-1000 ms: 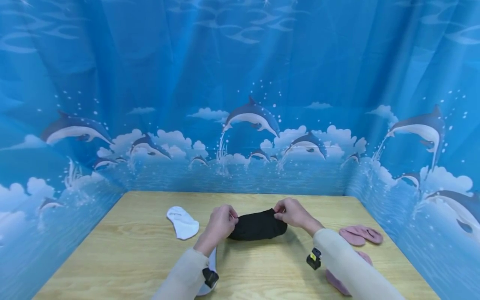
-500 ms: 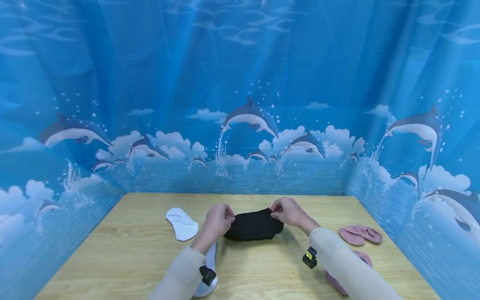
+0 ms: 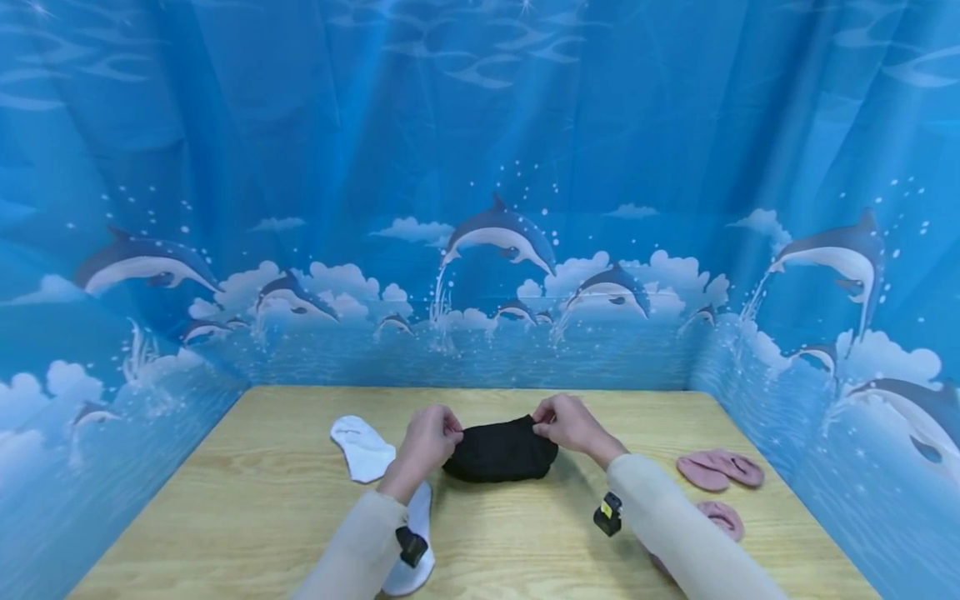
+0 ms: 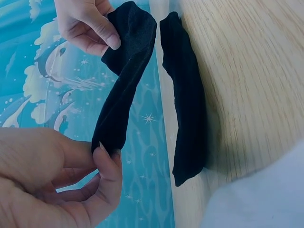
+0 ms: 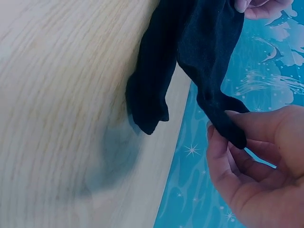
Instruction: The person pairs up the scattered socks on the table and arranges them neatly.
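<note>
Both hands hold a black sock (image 4: 126, 80) stretched between them near the table's far side. My left hand (image 3: 427, 440) pinches one end between thumb and fingers. At the other end, my right hand (image 3: 568, 423) pinches a corner with its thumb and fingertips. The right wrist view shows the sock's narrow end (image 5: 228, 126) between that thumb and fingers. A second black sock (image 4: 187, 104) lies on the wooden table beneath, with neither hand on it. In the head view the two black socks overlap into one dark shape.
Left of my left hand lies a white sock (image 3: 363, 450), and another white sock (image 3: 414, 550) is partly behind the left forearm. Pink socks (image 3: 718, 469) lie at the right; another pink one (image 3: 723, 518) is partly under my right sleeve. A blue dolphin-print curtain (image 3: 480, 167) surrounds the table (image 3: 247, 500).
Both hands have shifted a little to the left, carrying the black sock with them. Their pinching holds are kept throughout, and the right forearm uncovers more of the nearer pink sock.
</note>
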### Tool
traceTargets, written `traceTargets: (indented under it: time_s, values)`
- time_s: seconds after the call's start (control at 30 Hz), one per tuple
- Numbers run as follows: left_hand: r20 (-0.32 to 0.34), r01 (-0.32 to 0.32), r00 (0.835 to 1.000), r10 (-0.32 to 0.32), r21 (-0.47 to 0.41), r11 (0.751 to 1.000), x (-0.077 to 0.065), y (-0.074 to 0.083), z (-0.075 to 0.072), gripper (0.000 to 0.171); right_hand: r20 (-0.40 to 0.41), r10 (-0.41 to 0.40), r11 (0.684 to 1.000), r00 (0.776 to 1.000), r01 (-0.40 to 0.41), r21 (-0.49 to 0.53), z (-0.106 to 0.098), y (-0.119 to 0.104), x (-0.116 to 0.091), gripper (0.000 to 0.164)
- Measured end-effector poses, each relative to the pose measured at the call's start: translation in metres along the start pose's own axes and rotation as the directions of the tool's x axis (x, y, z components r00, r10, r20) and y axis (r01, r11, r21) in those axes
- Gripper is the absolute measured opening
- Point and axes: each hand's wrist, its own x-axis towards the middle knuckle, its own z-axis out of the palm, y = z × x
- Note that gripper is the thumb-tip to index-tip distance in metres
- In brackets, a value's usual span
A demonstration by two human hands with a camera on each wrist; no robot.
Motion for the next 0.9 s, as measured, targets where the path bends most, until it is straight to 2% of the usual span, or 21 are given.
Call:
traceTargets:
  time_s: [0.5,0.9]
  values:
    - [-0.005,0.025,1.0,-0.025,0.015,1.0,0.004,-0.006,0.005,0.008,-0.015,0.037,0.999,0.999,-0.037,0.008,0.01,0.005,0.002,0.005]
    - [0.032,0.063,0.997,-0.063,0.018,0.998,0.005,-0.006,0.005,0.006,-0.017,0.037,0.999,0.999,-0.037,0.009,0.016,0.007,0.002,0.005]
